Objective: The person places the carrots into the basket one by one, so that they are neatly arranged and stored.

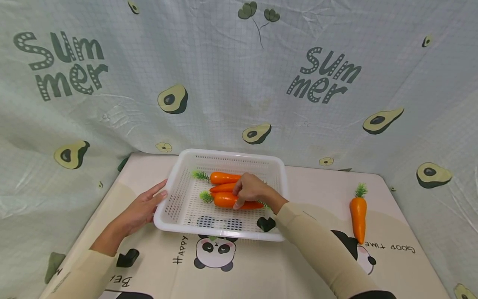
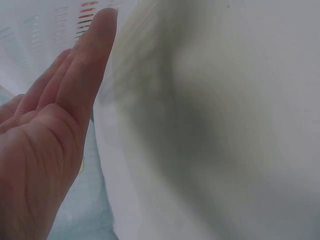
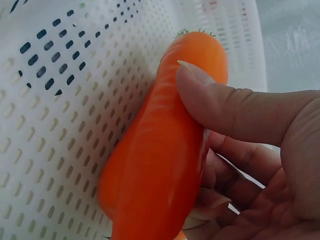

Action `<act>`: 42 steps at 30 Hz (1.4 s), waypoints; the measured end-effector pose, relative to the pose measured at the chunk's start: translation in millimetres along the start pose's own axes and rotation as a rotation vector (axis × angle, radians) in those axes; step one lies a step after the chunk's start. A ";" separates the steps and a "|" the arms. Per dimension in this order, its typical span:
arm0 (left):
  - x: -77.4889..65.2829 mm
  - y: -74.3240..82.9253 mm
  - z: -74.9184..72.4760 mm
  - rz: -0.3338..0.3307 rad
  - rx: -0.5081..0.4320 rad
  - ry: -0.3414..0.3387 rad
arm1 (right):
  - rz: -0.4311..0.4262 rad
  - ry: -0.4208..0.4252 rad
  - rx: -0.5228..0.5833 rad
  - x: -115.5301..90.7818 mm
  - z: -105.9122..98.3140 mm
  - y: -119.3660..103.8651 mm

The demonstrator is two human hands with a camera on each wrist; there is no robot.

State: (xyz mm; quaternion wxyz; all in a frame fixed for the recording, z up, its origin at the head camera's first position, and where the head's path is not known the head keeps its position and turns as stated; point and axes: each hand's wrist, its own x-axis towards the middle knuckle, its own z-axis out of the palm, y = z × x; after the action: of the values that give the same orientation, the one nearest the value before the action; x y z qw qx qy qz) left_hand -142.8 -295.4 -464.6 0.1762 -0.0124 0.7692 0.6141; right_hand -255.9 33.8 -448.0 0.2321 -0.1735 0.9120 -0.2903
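Observation:
A white plastic basket (image 1: 220, 234) with slotted walls stands on the table, holding several orange carrots (image 1: 224, 177) with green tops. Over these carrots, my right hand (image 1: 251, 189) pinches one carrot (image 3: 160, 150) between thumb and fingers, as the right wrist view shows. Another carrot lies right beneath it, partly hidden. At the basket's left side, my left hand (image 1: 143, 207) touches the outside wall. Its fingers look straight in the left wrist view, where the hand (image 2: 55, 115) meets the slotted wall; the thumb is hidden there.
A single carrot (image 1: 358, 216) lies outside the basket at the right of the table, its green top pointing away from me. The light tablecloth (image 1: 257, 270) bears panda prints. Behind the table hangs a pale sheet (image 1: 224, 83) printed with avocados and lettering.

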 end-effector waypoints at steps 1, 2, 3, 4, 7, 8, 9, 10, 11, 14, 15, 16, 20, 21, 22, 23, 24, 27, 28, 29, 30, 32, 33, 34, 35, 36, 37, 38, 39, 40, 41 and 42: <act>-0.3 0.5 0.2 -0.002 0.001 0.002 | -0.003 -0.003 0.004 0.3 0.7 0.1; -0.5 0.8 0.3 -0.005 0.002 0.003 | -0.003 -0.006 0.009 0.4 1.2 0.0; -0.6 0.9 0.3 -0.007 0.002 0.004 | -0.006 -0.008 0.010 0.5 1.9 -0.2; -0.6 0.9 0.4 -0.007 0.003 0.003 | -0.006 -0.011 0.013 0.4 2.5 -0.6; -0.4 0.7 0.2 -0.005 0.006 0.002 | -0.006 -0.010 0.001 -0.1 3.9 -2.4; -0.4 0.6 0.1 -0.004 0.007 0.003 | -0.010 -0.010 -0.007 -0.2 4.2 -3.2; -0.3 0.7 0.0 -0.003 0.008 0.003 | -0.015 -0.010 -0.017 -0.2 4.4 -3.9; -0.3 0.8 -0.1 -0.004 0.007 0.003 | -0.018 -0.011 -0.024 -0.2 4.6 -4.6; -0.2 0.8 -0.2 -0.005 0.007 0.004 | -0.022 -0.012 -0.032 -0.1 4.8 -5.2; 0.2 1.5 -0.1 -0.007 0.003 0.001 | -0.026 -0.012 -0.050 -0.3 5.1 -6.4; 0.4 1.8 0.0 -0.006 0.004 -0.001 | -0.028 -0.012 -0.056 -0.4 5.1 -6.7; 0.6 2.1 0.1 -0.005 0.004 -0.003 | -0.027 -0.012 -0.061 -0.5 5.2 -6.9; 0.7 2.9 0.4 -0.006 0.012 -0.001 | -0.025 -0.014 -0.081 -1.0 5.3 -8.0; 0.5 3.0 0.5 -0.009 0.014 0.001 | -0.027 -0.015 -0.087 -1.1 5.3 -8.2; 0.3 3.0 0.4 -0.012 0.014 0.003 | -0.027 -0.016 -0.092 -1.2 5.4 -8.5; 0.3 2.8 0.3 -0.015 0.015 0.007 | -0.028 -0.017 -0.096 -1.2 5.5 -8.8; 0.3 2.6 0.2 -0.016 0.017 0.008 | -0.028 -0.019 -0.101 -1.4 5.8 -9.1; 0.1 2.1 0.3 -0.018 0.018 0.010 | -0.024 -0.021 -0.116 -1.2 7.1 -9.1; 0.3 1.9 0.3 -0.019 0.019 0.012 | -0.020 -0.020 -0.121 -1.0 7.5 -9.0; 0.3 1.9 0.4 -0.020 0.020 0.014 | -0.015 -0.019 -0.127 -0.7 7.8 -8.7; 0.3 1.9 0.5 -0.020 0.023 0.014 | -0.011 -0.018 -0.132 -0.4 8.1 -8.5; 0.3 1.7 0.5 -0.020 0.026 0.015 | -0.007 -0.014 -0.140 0.5 8.6 -7.8; 0.3 1.4 0.5 -0.020 0.025 0.016 | -0.007 -0.012 -0.142 0.8 8.7 -7.5; 0.4 1.0 0.4 -0.019 0.025 0.017 | -0.007 -0.010 -0.140 1.0 8.7 -7.2; 0.4 0.6 0.4 -0.019 0.024 0.017 | -0.005 -0.009 -0.136 1.0 8.6 -7.1; 0.4 0.2 0.3 -0.019 0.024 0.016 | -0.005 -0.008 -0.127 0.7 8.4 -7.1; 0.4 0.0 0.3 -0.018 0.022 0.014 | -0.004 -0.006 -0.113 0.4 8.1 -6.9; 0.5 -0.2 0.4 -0.017 0.022 0.013 | -0.002 -0.003 -0.089 0.0 7.4 -6.8; 0.5 -0.2 0.4 -0.016 0.022 0.012 | 0.000 0.001 -0.058 -0.8 6.3 -7.1; 0.5 -0.2 0.5 -0.016 0.022 0.013 | 0.003 0.007 -0.019 -1.9 4.8 -7.4; 0.4 0.0 0.5 -0.015 0.022 0.013 | 0.005 0.013 0.020 -3.2 2.9 -7.9; 0.4 0.4 0.4 -0.015 0.022 0.013 | 0.001 0.019 0.063 -4.7 0.7 -8.4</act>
State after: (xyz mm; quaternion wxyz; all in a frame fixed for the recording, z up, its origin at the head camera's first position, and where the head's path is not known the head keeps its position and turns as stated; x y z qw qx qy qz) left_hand -143.2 -294.9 -464.5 0.1756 -0.0202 0.7769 0.6042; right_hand -250.1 29.1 -441.8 0.2288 -0.1626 0.9047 -0.3205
